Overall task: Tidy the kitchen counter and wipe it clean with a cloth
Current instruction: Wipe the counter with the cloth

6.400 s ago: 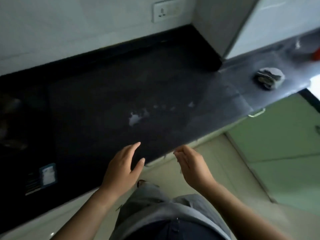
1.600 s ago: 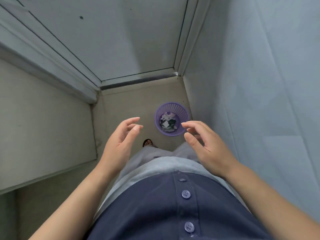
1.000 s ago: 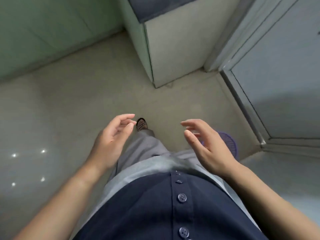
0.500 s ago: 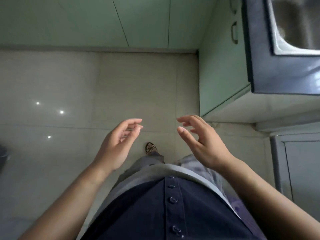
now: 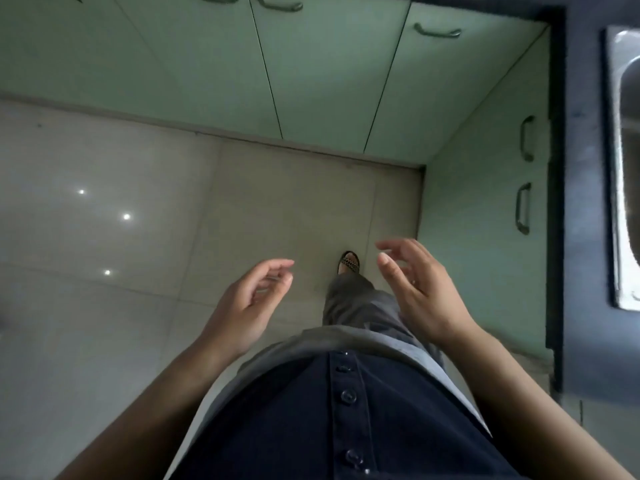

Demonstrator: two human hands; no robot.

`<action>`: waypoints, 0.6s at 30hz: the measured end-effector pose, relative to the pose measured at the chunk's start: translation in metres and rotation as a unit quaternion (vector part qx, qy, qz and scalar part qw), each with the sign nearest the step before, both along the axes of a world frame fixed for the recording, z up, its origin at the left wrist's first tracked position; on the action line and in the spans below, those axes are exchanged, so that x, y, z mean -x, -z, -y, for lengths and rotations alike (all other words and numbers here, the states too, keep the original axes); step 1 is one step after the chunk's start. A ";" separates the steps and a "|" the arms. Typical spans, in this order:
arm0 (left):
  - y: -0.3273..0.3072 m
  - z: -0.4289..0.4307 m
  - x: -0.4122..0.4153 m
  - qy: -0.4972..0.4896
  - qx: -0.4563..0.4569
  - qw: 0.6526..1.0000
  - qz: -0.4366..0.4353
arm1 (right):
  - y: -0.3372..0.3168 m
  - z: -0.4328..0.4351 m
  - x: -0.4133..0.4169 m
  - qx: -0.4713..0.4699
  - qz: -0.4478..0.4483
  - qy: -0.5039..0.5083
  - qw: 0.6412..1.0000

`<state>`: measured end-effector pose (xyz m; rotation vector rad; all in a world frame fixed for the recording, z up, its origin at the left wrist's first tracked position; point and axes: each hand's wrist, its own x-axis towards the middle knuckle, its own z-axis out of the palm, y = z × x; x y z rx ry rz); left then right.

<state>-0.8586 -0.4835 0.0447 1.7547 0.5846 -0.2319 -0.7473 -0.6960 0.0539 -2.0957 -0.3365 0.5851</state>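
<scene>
Sink (image 5: 627, 161) shifted farther right of right hand (image 5: 420, 292); left hand (image 5: 246, 306) alongside, both loosely spread, holding nothing.

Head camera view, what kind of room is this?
Most likely a home kitchen: green cabinet doors line two sides, a dark counter runs along the right edge, and a steel sink is set into it.

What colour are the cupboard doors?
The cupboard doors are pale green with dark handles, seen clearly in the head view.
</scene>
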 end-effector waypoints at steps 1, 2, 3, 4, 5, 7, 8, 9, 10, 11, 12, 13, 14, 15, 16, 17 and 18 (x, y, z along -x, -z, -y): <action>-0.002 -0.005 -0.028 -0.009 -0.003 1.000 0.005 | -0.004 -0.006 -0.030 0.002 0.009 0.000 1.000; -0.005 -0.010 -0.055 -0.016 -0.003 1.000 0.010 | -0.008 -0.010 -0.060 0.005 0.019 -0.002 1.000; -0.010 -0.014 -0.082 -0.018 -0.003 1.000 0.015 | -0.014 -0.014 -0.087 0.007 0.031 -0.007 0.999; -0.016 -0.018 -0.107 -0.016 -0.005 1.000 0.022 | -0.018 -0.017 -0.113 0.007 0.041 -0.014 0.999; -0.021 -0.022 -0.132 -0.012 -0.009 0.999 0.032 | -0.022 -0.021 -0.138 0.005 0.050 -0.022 0.998; -0.026 -0.032 -0.174 -0.006 -0.018 0.999 0.050 | -0.025 -0.028 -0.179 0.008 0.059 -0.031 0.998; -0.027 -0.038 -0.193 -0.007 -0.023 0.998 0.057 | -0.025 -0.033 -0.198 0.011 0.060 -0.033 0.998; -0.028 -0.044 -0.211 -0.008 -0.027 0.998 0.060 | -0.024 -0.037 -0.214 0.014 0.060 -0.034 0.998; -0.028 -0.050 -0.225 -0.008 -0.030 0.998 0.061 | -0.023 -0.041 -0.228 0.017 0.059 -0.036 0.997; -0.028 -0.056 -0.241 -0.009 -0.031 0.998 0.059 | -0.020 -0.046 -0.243 0.019 0.057 -0.038 0.997; -0.026 -0.063 -0.257 -0.012 -0.029 0.998 0.058 | -0.018 -0.052 -0.258 0.018 0.053 -0.038 0.998; -0.024 -0.070 -0.274 -0.015 -0.027 0.998 0.057 | -0.016 -0.058 -0.273 0.015 0.046 -0.035 0.998; -0.023 -0.077 -0.292 -0.015 -0.027 0.998 0.055 | -0.014 -0.066 -0.291 0.010 0.040 -0.027 0.999; -0.019 -0.084 -0.313 -0.012 -0.027 0.998 0.055 | -0.012 -0.076 -0.311 0.004 0.037 -0.017 0.999; -0.016 -0.092 -0.335 -0.007 -0.025 0.998 0.053 | -0.011 -0.086 -0.333 -0.001 0.037 -0.004 0.999; -0.013 -0.100 -0.358 0.003 -0.024 0.998 0.051 | -0.010 -0.097 -0.354 -0.005 0.043 0.012 0.999; -0.011 -0.107 -0.383 0.020 -0.025 0.998 0.046 | -0.010 -0.108 -0.378 -0.008 0.051 0.028 0.998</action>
